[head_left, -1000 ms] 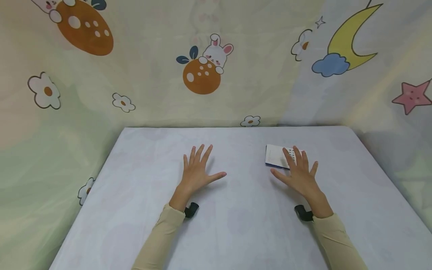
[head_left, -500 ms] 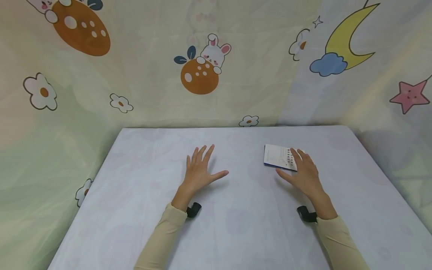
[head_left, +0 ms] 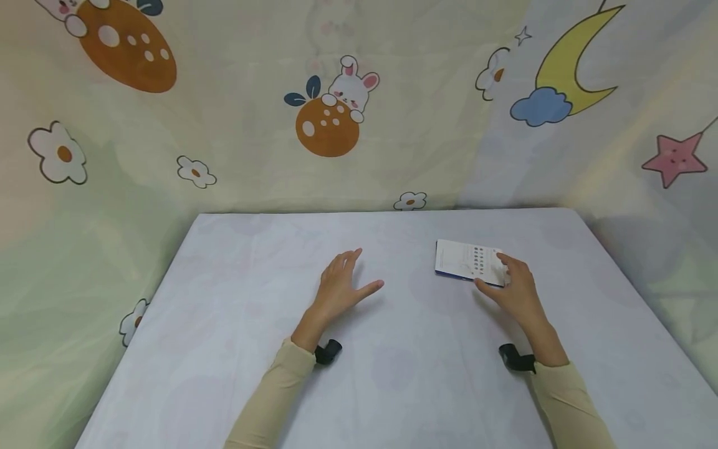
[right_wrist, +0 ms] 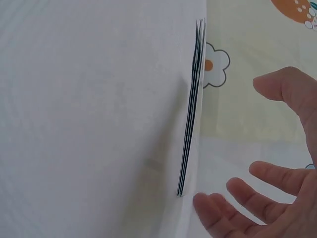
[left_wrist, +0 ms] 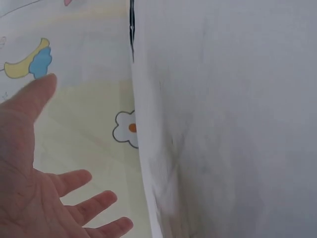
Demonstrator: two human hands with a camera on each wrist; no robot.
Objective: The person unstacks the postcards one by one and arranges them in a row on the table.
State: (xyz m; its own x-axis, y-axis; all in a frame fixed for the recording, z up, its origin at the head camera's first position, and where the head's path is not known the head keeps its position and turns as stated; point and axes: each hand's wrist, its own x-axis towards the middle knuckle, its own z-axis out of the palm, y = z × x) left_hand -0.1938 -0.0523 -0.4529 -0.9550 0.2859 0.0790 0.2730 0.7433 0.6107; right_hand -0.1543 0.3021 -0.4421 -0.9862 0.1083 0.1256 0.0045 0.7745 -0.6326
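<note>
A thin white printed booklet (head_left: 461,259), with rows of small dark marks and a blue edge, lies flat on the right half of the table. Its side in the right wrist view shows several thin dark layers (right_wrist: 189,124). Close to its right end hovers my right hand (head_left: 520,298), thumb and fingers loosely bent with a gap between them. In the right wrist view that hand (right_wrist: 282,198) holds nothing. My left hand (head_left: 335,293) is over the table left of centre, thumb spread, fingers relaxed, nothing in its grasp. The left wrist view shows its palm (left_wrist: 29,203).
A white cloth covers the table (head_left: 392,374). Behind and at the sides hangs a patterned curtain (head_left: 241,112) with rabbits, flowers and a moon. Dark wrist-camera mounts (head_left: 517,358) sit under both wrists.
My right hand has shifted right, its spread fingers now drawn together and bent, uncovering more of the booklet. The left hand's fingers have also closed up a little. The head view has turned slightly.
</note>
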